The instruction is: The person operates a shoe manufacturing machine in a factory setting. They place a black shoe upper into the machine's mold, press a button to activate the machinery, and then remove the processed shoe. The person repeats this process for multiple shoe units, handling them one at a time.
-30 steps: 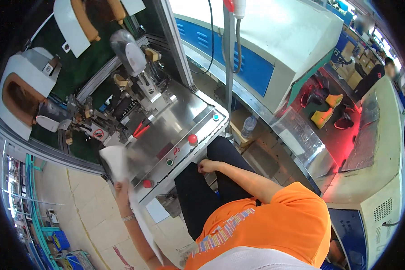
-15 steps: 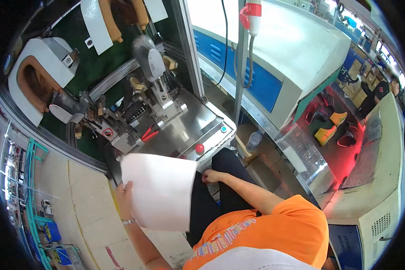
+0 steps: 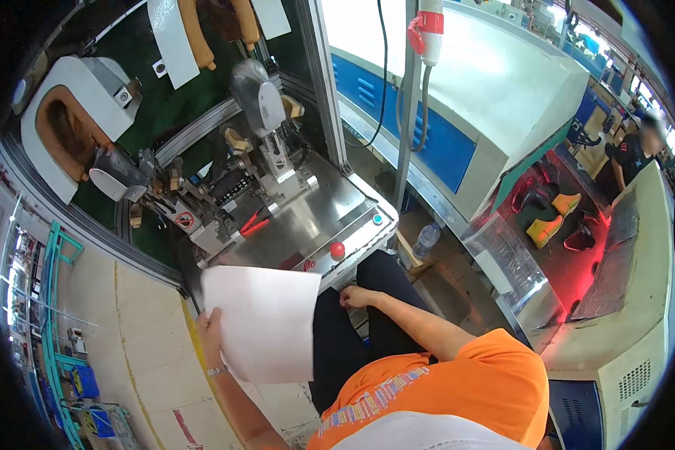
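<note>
My left hand (image 3: 211, 330) grips the left edge of a large, slightly curved white sheet (image 3: 266, 322), apparently thin board or paper. Held in front of my left thigh, the sheet reaches toward the front of a metal workstation (image 3: 304, 214) and hides part of my lap. My right hand (image 3: 355, 297) rests by my knee with its fingers curled in, and nothing shows in it. On the station two shoe-shaped forms (image 3: 270, 109) stand on metal mounts. Red-handled pliers (image 3: 255, 223) lie on the metal plate between the mounts and the front edge.
A red knob (image 3: 337, 250) and a blue button (image 3: 377, 220) sit along the station's front edge. Brown U-shaped pads (image 3: 60, 124) hang in its frame. Rightward, yellow-orange shoes (image 3: 544, 229) lie under red light on a conveyor. A person (image 3: 637, 154) stands beyond it.
The white sheet has shifted slightly left and down, still in my left hand. My right hand stays by my knee. The whole view has moved a little, and the person beyond shows more.
</note>
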Demonstrator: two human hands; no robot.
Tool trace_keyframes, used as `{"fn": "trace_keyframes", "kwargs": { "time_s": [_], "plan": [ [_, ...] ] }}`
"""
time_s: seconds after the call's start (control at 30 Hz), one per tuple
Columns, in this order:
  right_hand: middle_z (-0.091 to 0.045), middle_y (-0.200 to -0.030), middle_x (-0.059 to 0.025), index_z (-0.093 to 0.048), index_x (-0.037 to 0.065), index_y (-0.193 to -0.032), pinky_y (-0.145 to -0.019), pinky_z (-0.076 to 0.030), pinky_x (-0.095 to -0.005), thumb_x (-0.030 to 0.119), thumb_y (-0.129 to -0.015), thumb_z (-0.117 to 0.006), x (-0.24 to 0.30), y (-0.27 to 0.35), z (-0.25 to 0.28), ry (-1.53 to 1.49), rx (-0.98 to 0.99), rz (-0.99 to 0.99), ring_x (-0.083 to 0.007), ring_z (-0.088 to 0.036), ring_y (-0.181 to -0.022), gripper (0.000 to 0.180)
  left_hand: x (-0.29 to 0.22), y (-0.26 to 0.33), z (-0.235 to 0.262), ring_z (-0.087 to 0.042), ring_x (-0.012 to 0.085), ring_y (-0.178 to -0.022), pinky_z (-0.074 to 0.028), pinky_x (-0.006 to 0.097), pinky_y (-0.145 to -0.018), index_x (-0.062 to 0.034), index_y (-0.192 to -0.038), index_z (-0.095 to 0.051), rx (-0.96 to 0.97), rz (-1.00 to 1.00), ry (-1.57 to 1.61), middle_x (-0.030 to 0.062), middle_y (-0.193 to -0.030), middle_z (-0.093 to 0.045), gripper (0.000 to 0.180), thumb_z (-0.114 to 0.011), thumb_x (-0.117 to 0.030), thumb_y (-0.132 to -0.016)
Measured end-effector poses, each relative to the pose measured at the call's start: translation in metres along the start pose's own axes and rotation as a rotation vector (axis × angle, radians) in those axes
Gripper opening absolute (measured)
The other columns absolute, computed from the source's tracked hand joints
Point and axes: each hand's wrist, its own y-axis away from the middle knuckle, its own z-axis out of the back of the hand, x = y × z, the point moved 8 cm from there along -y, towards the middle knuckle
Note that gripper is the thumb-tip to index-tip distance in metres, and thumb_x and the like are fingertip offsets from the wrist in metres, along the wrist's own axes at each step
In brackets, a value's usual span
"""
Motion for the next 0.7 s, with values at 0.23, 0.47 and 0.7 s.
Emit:
{"fn": "trace_keyframes", "kwargs": {
  "time_s": [0.23,0.47,0.7],
  "plan": [
    [-0.063,-0.071,-0.0089,-0.062,0.001,-0.08,-0.058,-0.048,-0.0328,0.004,-0.071,-0.053,-0.009,0.0,-0.003,-0.059,0.025,-0.102,-0.0192,-0.061,-0.065,0.013,-0.011,0.005,0.0,-0.049,0.0071,-0.062,-0.041,0.022,-0.054,-0.0015,-0.085,-0.058,0.047,0.107,0.02,-0.0003,-0.071,-0.058,0.018,-0.058,-0.02,-0.085],
    [-0.062,-0.073,-0.0079,-0.061,0.001,-0.08,-0.061,-0.048,-0.0313,0.004,-0.072,-0.053,-0.006,-0.003,-0.004,0.019,0.045,-0.038,-0.0166,-0.059,-0.067,0.012,0.001,0.0,0.029,-0.039,0.0035,-0.05,-0.033,0.021,-0.045,-0.0058,-0.064,-0.049,-0.21,0.081,0.206,-0.0052,-0.058,-0.047,0.023,-0.062,-0.016,-0.08],
    [-0.062,-0.068,-0.0098,-0.062,0.001,-0.079,-0.058,-0.048,-0.0332,0.004,-0.069,-0.053,0.003,0.0,-0.002,-0.002,0.019,0.007,-0.0198,-0.06,-0.062,0.013,-0.014,-0.01,0.013,-0.038,0.0037,-0.048,-0.034,0.021,-0.045,-0.0035,-0.071,-0.055,0.188,-0.056,-0.357,-0.0056,-0.057,-0.048,0.016,-0.061,-0.014,-0.081]
  ]
}}
